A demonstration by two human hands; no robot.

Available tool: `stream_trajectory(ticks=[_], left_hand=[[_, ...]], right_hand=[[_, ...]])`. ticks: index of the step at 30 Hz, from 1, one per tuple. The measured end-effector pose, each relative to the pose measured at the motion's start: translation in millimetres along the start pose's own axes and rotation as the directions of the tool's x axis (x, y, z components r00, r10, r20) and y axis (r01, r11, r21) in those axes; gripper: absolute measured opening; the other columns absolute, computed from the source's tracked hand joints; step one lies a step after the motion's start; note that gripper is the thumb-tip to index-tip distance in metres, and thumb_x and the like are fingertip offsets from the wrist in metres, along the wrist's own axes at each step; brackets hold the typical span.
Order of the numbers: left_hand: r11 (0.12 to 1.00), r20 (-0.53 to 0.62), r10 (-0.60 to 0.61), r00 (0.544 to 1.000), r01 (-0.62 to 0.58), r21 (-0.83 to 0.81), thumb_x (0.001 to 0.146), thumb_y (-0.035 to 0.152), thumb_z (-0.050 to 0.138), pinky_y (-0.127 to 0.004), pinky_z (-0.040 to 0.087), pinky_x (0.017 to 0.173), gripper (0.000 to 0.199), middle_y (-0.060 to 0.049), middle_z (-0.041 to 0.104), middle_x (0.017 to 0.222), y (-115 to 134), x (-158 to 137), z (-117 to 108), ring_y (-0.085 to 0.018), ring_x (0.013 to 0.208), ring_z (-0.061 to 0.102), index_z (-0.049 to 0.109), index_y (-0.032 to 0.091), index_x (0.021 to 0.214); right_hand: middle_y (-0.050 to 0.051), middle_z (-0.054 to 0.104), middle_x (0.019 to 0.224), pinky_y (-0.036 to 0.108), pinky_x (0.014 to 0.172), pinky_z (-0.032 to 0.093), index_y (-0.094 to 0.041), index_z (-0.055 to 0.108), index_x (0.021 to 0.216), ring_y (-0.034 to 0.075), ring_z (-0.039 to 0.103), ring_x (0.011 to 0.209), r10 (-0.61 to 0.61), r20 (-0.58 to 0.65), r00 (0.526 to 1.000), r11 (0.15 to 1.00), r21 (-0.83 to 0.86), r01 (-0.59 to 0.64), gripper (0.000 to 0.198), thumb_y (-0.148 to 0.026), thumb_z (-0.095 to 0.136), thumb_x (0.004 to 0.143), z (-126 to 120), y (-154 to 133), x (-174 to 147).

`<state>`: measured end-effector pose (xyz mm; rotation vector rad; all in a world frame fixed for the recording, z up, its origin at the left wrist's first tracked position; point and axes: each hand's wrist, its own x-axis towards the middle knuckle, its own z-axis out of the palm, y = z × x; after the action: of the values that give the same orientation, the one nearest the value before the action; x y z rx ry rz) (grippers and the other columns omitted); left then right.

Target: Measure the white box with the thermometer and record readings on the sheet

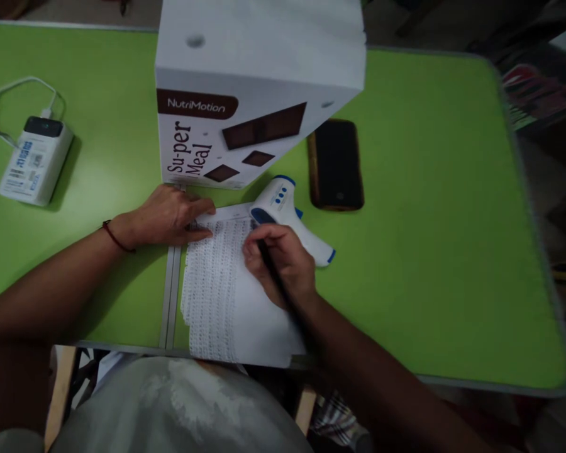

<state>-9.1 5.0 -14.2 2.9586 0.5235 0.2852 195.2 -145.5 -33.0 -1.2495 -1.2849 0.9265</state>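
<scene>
My right hand (283, 261) is closed around a dark pen (274, 272), its writing end low against the paper and its long shaft slanting back toward me, blurred at the far end. Under it lies a white sheet of paper (259, 327), filled on its left side with dense columns of small handwriting. My left hand (174, 214) rests at the sheet's top left corner, thumb and forefinger apart and touching the page. Just beyond my right hand, a white and blue infrared thermometer (283, 201) lies on its side, partly over the paper's top edge.
A large white NutriMotion box (259, 69) stands directly behind the paper. Right of it lies a smartphone (338, 165) in a brown case. A white power bank (35, 163) with a cable (26, 80) sits at the left. A metal seam crosses the green table (434, 251).
</scene>
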Motion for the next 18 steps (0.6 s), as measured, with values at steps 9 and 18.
stream_trajectory(ticks=[9,18], left_hand=[[1.0,-0.027,0.022,0.999,-0.023,-0.021,0.097,0.078,0.03,-0.031,0.037,0.056,0.072,-0.005,0.07,0.069,-1.9,0.2,2.0,-0.019,0.058,0.061,0.07,0.019,0.109],[0.999,-0.026,0.033,0.999,-0.034,-0.03,0.098,0.078,0.026,-0.031,0.037,0.054,0.074,-0.004,0.069,0.066,-1.2,1.3,1.4,-0.019,0.057,0.063,0.07,0.018,0.105]], right_hand=[[-0.004,0.064,0.064,0.025,0.047,0.046,-0.024,0.07,0.083,0.011,0.054,0.051,0.023,-0.159,0.987,0.978,-0.2,-0.055,0.011,-0.02,0.061,0.079,5.2,-3.2,2.7],[-0.005,0.066,0.061,0.025,0.053,0.051,-0.023,0.064,0.067,0.011,0.061,0.054,-0.108,-0.191,0.976,0.932,-0.36,0.033,0.012,-0.014,0.065,0.074,10.3,-7.8,7.4]])
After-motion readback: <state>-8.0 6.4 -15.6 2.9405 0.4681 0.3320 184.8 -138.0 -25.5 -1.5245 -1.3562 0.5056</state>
